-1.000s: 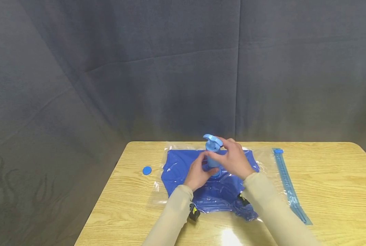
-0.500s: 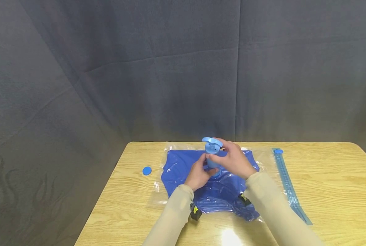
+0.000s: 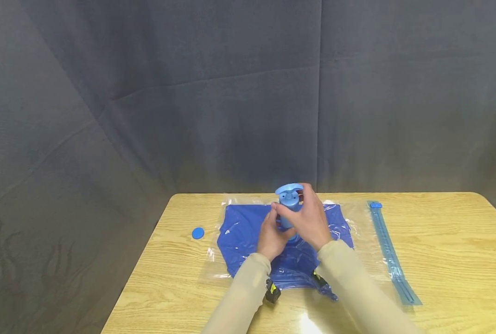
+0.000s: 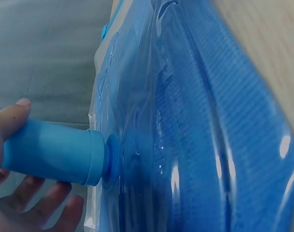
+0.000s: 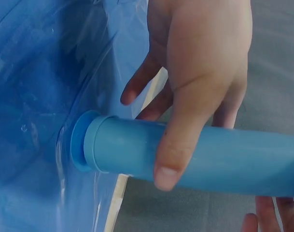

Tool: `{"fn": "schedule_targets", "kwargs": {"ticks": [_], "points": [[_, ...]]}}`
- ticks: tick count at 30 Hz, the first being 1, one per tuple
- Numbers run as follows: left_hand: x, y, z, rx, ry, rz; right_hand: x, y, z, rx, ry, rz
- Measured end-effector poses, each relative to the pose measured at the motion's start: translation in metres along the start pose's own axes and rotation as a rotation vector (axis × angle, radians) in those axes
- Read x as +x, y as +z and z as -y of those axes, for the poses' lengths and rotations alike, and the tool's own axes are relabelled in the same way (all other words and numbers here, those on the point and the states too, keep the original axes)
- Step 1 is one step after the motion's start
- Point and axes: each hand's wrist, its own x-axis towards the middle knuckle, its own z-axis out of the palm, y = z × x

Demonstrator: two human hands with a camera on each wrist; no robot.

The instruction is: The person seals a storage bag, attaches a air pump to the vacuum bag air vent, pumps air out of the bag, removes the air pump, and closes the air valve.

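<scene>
A light blue hand pump (image 3: 287,220) stands upright on the round valve (image 4: 111,162) of a clear vacuum storage bag (image 3: 358,232), which holds folded blue fabric (image 3: 241,222). My left hand (image 3: 270,240) grips the lower barrel from the left; in the right wrist view its thumb (image 5: 178,150) lies across the barrel. From the right, my right hand (image 3: 312,220) holds the upper part, its fingers reaching up beside the wing-shaped handle (image 3: 289,188). The pump's bottom collar (image 5: 96,144) sits at the valve rim.
A small blue round cap (image 3: 198,233) lies on the wooden table (image 3: 452,250), left of the bag. Along the bag's right end runs a blue zip strip (image 3: 387,248) with a slider (image 3: 376,205) at its far end. Grey curtain (image 3: 231,116) hangs behind the table.
The pump's handle has turned from a slant to face more squarely forward. My right hand has swung round the barrel, its forearm shifting left. The left wrist has moved slightly right.
</scene>
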Motion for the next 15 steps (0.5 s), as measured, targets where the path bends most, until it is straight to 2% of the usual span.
{"fn": "schedule_targets", "kwargs": {"ticks": [4, 10, 15], "points": [[0.0003, 0.0013, -0.0011, 0.019, -0.009, -0.012, -0.0004, 0.0011, 0.0031, -0.025, 0.025, -0.024], [0.0026, -0.0004, 0.002, -0.005, 0.023, -0.008, 0.0003, -0.0011, 0.0033, -0.05, -0.025, -0.027], [0.0021, -0.007, 0.0047, -0.052, 0.032, 0.058, 0.0017, -0.0048, -0.001, -0.053, -0.104, -0.013]]}}
